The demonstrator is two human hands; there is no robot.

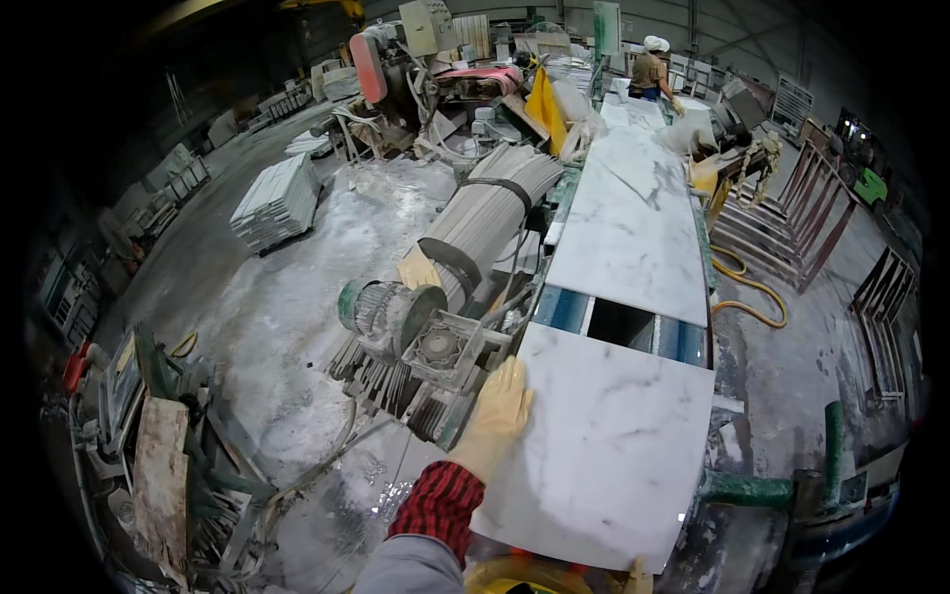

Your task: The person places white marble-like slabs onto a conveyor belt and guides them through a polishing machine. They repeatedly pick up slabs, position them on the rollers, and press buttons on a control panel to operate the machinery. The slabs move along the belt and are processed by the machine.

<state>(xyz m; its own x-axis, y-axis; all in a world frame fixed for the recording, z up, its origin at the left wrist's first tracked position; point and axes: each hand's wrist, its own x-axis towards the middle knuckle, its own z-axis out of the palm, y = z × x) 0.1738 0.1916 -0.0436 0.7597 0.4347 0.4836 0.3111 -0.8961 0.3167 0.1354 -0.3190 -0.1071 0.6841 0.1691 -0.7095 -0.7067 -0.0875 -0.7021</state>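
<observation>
A white marble slab (604,445) with grey veining lies flat on the roller conveyor in front of me. My left hand (495,416), in a cream rubber glove, rests along the slab's left edge with its fingers stretched forward. Of my right hand (639,576) only a gloved fingertip or two shows at the slab's near edge; the rest is out of view. A longer marble slab (633,218) lies farther up the line. Between the two slabs, blue rollers (560,309) and a dark opening show.
Left of the conveyor stand a dusty motor (381,312) and a strapped bundle of thin strips (485,213). Stacked slabs (277,203) sit on the floor; scrap (163,475) fills the near left. At right are a yellow hose (757,287) and metal racks (816,198). A person (649,74) stands at the far end.
</observation>
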